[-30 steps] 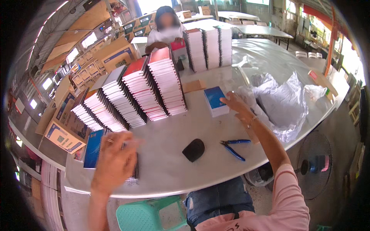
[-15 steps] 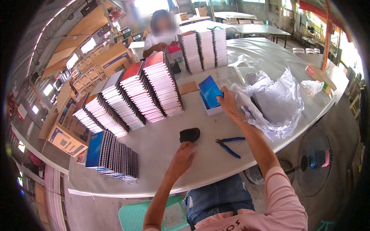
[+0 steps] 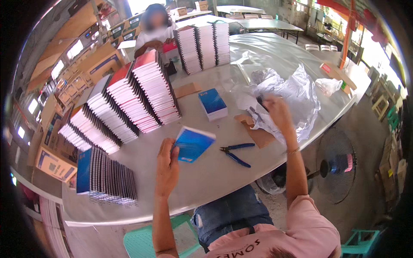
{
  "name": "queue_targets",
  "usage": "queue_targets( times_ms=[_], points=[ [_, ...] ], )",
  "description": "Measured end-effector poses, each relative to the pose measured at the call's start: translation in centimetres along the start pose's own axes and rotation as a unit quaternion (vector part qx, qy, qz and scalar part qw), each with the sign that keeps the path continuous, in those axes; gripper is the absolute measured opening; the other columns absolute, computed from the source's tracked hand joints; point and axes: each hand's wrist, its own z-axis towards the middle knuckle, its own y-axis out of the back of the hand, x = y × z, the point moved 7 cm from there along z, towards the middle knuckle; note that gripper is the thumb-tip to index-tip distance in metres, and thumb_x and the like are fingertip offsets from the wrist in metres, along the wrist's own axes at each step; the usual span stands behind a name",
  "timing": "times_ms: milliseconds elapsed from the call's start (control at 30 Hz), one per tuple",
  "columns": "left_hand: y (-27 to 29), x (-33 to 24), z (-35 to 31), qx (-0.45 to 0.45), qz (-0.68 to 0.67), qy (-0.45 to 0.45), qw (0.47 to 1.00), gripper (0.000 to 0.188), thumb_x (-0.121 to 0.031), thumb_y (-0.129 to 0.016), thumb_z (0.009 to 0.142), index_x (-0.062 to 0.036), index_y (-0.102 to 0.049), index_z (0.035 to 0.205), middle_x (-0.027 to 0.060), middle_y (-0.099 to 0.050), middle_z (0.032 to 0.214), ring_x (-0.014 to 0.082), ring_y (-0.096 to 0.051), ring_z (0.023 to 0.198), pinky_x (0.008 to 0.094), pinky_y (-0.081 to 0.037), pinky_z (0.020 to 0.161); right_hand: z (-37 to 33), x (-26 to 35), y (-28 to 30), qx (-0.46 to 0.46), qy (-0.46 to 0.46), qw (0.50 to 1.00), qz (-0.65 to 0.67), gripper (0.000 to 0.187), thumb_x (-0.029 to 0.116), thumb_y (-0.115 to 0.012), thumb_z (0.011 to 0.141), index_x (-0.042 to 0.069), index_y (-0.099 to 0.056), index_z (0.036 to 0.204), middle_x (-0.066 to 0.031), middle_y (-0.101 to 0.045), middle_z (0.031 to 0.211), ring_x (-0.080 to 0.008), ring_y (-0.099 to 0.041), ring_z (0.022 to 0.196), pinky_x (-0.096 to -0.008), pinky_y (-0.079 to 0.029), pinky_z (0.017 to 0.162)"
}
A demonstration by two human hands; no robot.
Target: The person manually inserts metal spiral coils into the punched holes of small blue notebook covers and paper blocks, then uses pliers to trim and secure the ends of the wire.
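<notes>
**Left hand (image 3: 167, 165) holds a blue-covered booklet (image 3: 195, 145)**

Pinched above the worktop (image 3: 202, 178), the booklet sits at two o'clock from that hand; diagonal cutters (image 3: 236, 155) lie at its three o'clock. The right hand (image 3: 275, 111) curls at crumpled plastic wrap (image 3: 304, 96); whether it pinches anything, I cannot tell. Booklet handling seems the step; the next move calls for steady pages.

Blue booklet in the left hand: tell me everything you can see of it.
The blue booklet has a smooth, slightly shiny cover in shades of blue, with a small printed mark near its lower edge. A pale strip, apparently page edges, shows along the top. It looks closed and roughly rectangular, tilted in the left hand, whose fingers grip its left side. It appears raised above the grey table. Whether it is bound cannot be told.
</notes>
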Motion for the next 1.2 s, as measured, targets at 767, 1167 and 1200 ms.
queue_targets(
  times_ms=[767, 1167, 1200],
  points=[
    [-6.1, 1.4, -5.0, -0.166, 0.234, 0.047, 0.957, 0.060, -0.048, -0.082, 0.067, -0.0063, -0.055, 0.101, 0.0113, -0.045, 0.119, 0.0338, -0.041, 0.120, 0.0670, -0.016, 0.108, -3.0, 6.7, 4.5, -0.055, -0.018, 0.916, 0.397, 0.016, 0.003, -0.069, 0.088, 0.001, -0.066, 0.104, 0.0031, -0.058, 0.085, -0.0062, -0.053, 0.079, -0.0218, -0.045, 0.075],
    [-5.5, 0.6, -4.7, -0.157, 0.240, 0.042, 0.957, 0.048, -0.038, -0.079, 0.066, -0.0084, -0.058, 0.097, 0.0100, -0.052, 0.106, 0.0334, -0.043, 0.116, 0.0623, -0.023, 0.103, -6.3, 15.3, 0.0, 0.081, 0.126, 0.899, 0.412, 0.015, 0.010, -0.041, 0.104, 0.001, -0.045, 0.115, -0.0141, -0.062, 0.110, -0.0202, -0.061, 0.104, -0.0342, -0.045, 0.094],
    [-5.5, 0.7, -4.7, -0.159, 0.241, 0.041, 0.957, 0.047, -0.038, -0.079, 0.066, -0.0090, -0.058, 0.097, 0.0097, -0.052, 0.106, 0.0332, -0.044, 0.116, 0.0622, -0.023, 0.103, -6.5, 15.8, -0.7, 0.112, 0.131, 0.889, 0.425, 0.015, 0.011, -0.040, 0.104, 0.001, -0.045, 0.115, -0.0142, -0.062, 0.108, -0.0202, -0.062, 0.102, -0.0344, -0.046, 0.093]
  ],
)
